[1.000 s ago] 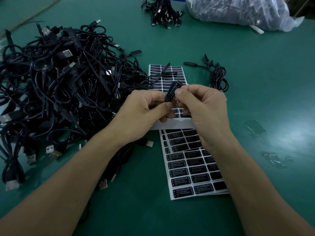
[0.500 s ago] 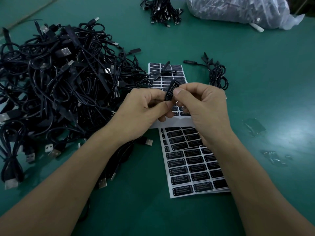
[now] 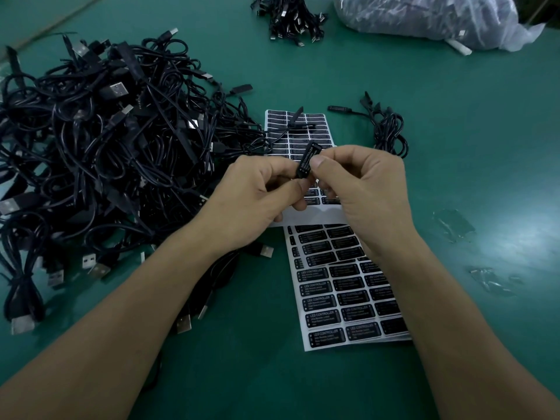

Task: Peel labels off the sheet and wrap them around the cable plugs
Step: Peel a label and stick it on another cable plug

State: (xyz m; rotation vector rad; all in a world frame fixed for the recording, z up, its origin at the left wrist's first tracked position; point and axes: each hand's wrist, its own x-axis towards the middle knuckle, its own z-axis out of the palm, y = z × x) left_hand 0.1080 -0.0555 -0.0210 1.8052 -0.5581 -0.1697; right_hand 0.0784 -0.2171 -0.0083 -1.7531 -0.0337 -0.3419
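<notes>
A small black cable plug with a white-lettered label on it is held upright between both hands over the label sheets. My left hand pinches its lower end with thumb and fingers. My right hand pinches its side, thumb pressed on the label. A near sheet of black labels lies under my right wrist; a second sheet lies beyond my hands, partly hidden. The plug's cable is hidden behind my left hand.
A big tangle of black USB cables fills the left of the green table. One coiled cable lies right of the far sheet. A cable bundle and a plastic bag sit at the back.
Both hands hold the plug in nearly the same spot and grip. The view has shifted slightly.
</notes>
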